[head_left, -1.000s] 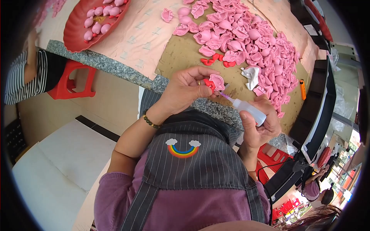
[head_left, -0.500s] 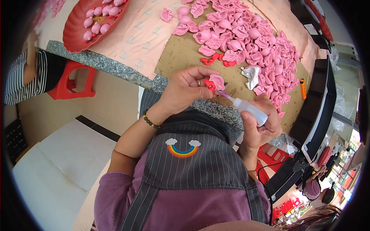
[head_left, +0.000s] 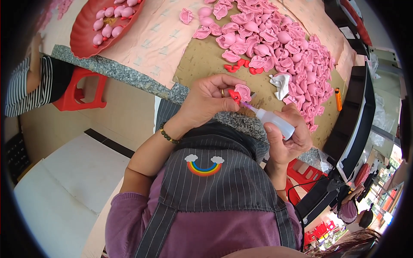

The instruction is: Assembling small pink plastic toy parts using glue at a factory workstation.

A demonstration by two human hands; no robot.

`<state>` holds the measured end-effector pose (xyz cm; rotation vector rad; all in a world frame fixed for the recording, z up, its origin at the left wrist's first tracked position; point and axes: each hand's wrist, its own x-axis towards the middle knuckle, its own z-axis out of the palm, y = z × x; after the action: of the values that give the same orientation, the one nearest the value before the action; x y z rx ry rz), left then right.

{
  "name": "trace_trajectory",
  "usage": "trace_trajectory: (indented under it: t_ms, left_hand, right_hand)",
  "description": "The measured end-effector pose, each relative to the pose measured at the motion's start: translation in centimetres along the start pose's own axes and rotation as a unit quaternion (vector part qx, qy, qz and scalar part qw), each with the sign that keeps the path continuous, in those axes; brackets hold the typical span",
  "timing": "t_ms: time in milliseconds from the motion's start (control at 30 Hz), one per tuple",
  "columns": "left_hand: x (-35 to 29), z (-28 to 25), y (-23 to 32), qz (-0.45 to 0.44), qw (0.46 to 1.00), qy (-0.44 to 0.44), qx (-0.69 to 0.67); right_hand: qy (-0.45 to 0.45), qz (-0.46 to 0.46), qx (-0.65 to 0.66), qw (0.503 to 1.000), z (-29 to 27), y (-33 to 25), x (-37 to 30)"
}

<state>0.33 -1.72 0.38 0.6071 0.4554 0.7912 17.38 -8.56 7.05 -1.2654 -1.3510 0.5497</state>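
Observation:
Between the thumb and fingers of my left hand (head_left: 204, 101) is a small red molded piece (head_left: 234, 96). A pink ruffled molded piece (head_left: 243, 92) sits right against it; whether the two are joined I cannot tell. My right hand (head_left: 297, 137) is wrapped round a translucent white squeeze bottle (head_left: 277, 124), tilted so its thin purple-tinted nozzle (head_left: 248, 105) touches or nearly touches the lower edge of these pieces. Beyond my hands, several loose red pieces (head_left: 257, 70) lie in front of a big heap of pink molded pieces (head_left: 266, 49).
A crumpled white tissue (head_left: 281, 86) lies beside the heap, and an orange cutter (head_left: 338, 99) is at its right. The red scalloped tray (head_left: 77, 41) at far left holds pink rounded pieces. The granite table edge (head_left: 116, 72) runs before me. A person in stripes (head_left: 26, 86) is at left.
The bottle and my right hand have shifted slightly left, bringing the nozzle closer to the red and pink pieces. My left hand has barely moved.

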Motion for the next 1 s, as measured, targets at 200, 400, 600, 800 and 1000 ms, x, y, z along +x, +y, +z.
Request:
trace_trajectory:
  t_ms: [200, 400, 600, 800, 1000]
  left_hand:
    - [0.04, -0.04, 0.05, -0.003, 1.0, 0.001, 0.007]
    - [0.18, -0.06, -0.18, 0.004, 1.0, 0.002, 0.014]
    - [0.15, -0.08, -0.25, 0.005, 1.0, 0.005, 0.024]
    - [0.08, -0.02, -0.16, 0.004, 1.0, -0.002, 0.014]
    - [0.07, 0.18, 0.07, 0.0, 1.0, 0.001, 0.012]
  right_hand:
    - [0.011, 0.026, 0.019, 0.999, -0.1, -0.08, -0.02]
    - [0.003, 0.028, 0.015, 0.999, -0.2, 0.02, 0.0]
    - [-0.002, 0.025, 0.01, 1.0, -0.19, 0.14, -0.01]
    - [0.0, 0.029, 0.014, 0.999, -0.13, 0.09, -0.08]
    - [0.001, 0.003, 0.02, 1.0, -0.34, 0.56, 0.04]
